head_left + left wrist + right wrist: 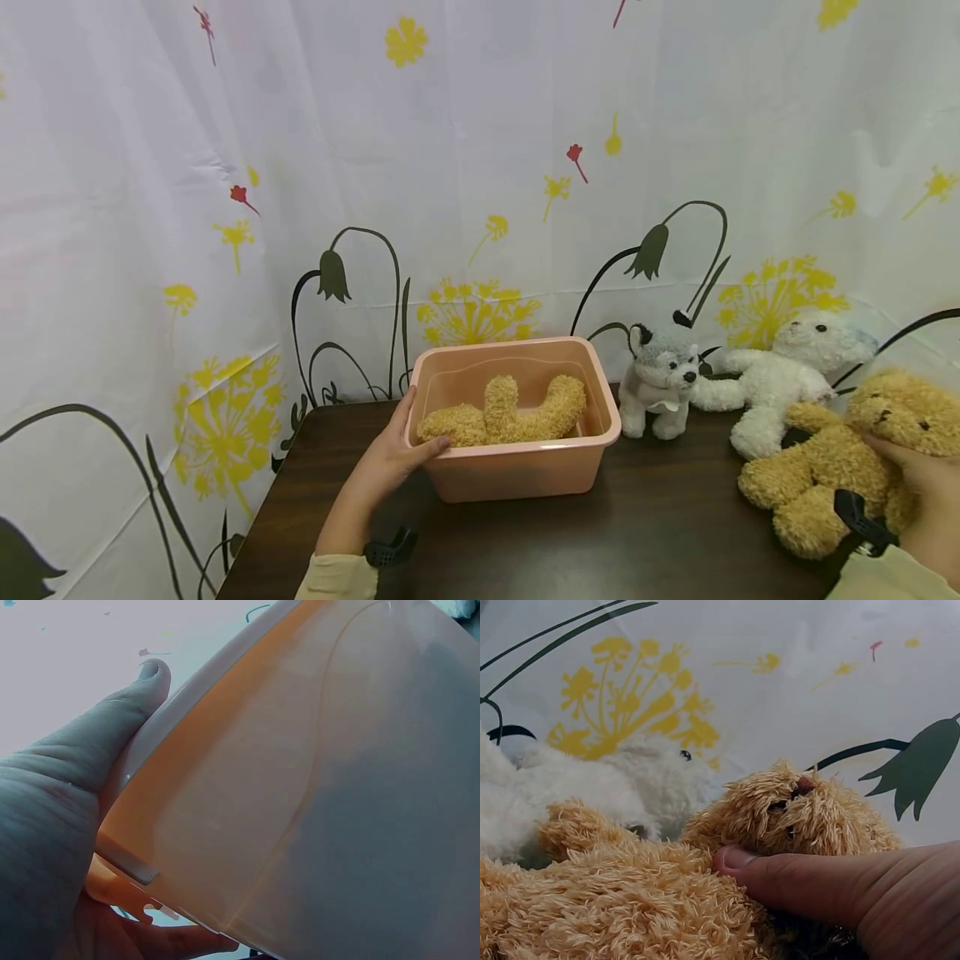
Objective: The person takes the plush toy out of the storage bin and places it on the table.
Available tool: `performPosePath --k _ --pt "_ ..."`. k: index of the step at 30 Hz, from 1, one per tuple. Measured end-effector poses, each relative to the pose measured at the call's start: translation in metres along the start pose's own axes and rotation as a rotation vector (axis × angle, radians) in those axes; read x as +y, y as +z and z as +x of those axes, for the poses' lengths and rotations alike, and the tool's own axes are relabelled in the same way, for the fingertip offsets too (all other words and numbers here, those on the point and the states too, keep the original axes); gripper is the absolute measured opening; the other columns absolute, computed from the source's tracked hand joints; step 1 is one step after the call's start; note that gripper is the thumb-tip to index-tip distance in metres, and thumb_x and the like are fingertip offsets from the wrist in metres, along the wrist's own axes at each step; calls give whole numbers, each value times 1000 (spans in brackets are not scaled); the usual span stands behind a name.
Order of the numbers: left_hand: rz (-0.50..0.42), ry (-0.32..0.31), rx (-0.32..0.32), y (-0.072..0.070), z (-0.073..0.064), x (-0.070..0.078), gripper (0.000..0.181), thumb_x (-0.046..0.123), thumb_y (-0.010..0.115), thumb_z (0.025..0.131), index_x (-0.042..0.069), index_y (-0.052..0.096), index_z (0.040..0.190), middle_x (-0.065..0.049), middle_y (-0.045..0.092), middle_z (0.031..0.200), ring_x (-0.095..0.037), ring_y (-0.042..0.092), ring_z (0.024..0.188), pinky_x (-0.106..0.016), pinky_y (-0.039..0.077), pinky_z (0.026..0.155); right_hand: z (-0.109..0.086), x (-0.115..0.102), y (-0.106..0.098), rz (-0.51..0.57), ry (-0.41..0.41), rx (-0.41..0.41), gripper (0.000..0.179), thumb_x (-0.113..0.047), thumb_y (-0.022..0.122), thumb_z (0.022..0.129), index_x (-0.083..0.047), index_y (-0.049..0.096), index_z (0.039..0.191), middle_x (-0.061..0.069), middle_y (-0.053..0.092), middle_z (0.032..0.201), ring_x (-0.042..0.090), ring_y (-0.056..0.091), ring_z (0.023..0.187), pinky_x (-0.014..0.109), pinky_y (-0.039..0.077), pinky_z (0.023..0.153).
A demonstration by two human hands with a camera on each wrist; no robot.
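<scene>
In the head view my left hand (396, 457) grips the left end of a pink plastic bin (517, 473). The left wrist view shows the thumb lying along the bin's rim (196, 688) and fingers below it. Inside the bin lies a golden fuzzy plush toy (517, 423), two rounded limbs pointing up. At the far right, my right hand (926, 483) holds a golden-brown teddy bear (840, 458) by the neck. Its thumb presses into the fur under the bear's chin in the right wrist view; the other fingers are hidden behind the bear.
A grey and white plush husky (662, 379) sits between the bin and the bear. Behind the bear leans a white plush toy (783, 387). All stand on a dark wooden table (660, 517), backed by a white curtain (480, 167) with a flower print.
</scene>
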State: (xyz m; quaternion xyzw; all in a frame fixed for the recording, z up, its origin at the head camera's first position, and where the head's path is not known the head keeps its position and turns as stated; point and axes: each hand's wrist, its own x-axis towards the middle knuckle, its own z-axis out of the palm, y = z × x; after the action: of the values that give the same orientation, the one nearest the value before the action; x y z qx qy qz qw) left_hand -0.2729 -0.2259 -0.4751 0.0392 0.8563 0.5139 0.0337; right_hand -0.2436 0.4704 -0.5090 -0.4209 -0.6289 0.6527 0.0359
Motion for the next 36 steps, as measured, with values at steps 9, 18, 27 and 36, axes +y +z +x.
performPosePath --k 9,18,27,36 --pt "-2 0 0 0 -1 -1 122 51 86 92 31 2 178 -21 15 182 -48 35 161 -69 34 125 6 3 -1 76 -2 16 110 -53 58 108 -37 -34 166 -4 -31 180 32 -26 167 66 -3 135" --pt "-21 7 -14 -1 0 0 122 51 87 92 34 2 177 -19 16 182 -46 36 161 -69 35 125 23 -4 -13 52 299 -124 131 -91 40 92 -15 -40 162 12 -50 167 50 -36 158 79 1 128" --pt "-32 -1 0 1 1 -1 123 50 88 91 32 3 178 -20 18 182 -46 37 161 -68 34 126 -40 -15 5 13 -105 210 103 -48 65 103 -26 -5 176 0 -6 185 34 -7 171 63 10 136" --pt "-20 1 -5 0 0 -3 123 50 88 91 32 2 178 -21 18 182 -47 37 161 -69 34 126 -28 -11 3 204 -41 94 25 -54 66 105 -67 51 121 -25 16 176 8 7 170 44 5 139"
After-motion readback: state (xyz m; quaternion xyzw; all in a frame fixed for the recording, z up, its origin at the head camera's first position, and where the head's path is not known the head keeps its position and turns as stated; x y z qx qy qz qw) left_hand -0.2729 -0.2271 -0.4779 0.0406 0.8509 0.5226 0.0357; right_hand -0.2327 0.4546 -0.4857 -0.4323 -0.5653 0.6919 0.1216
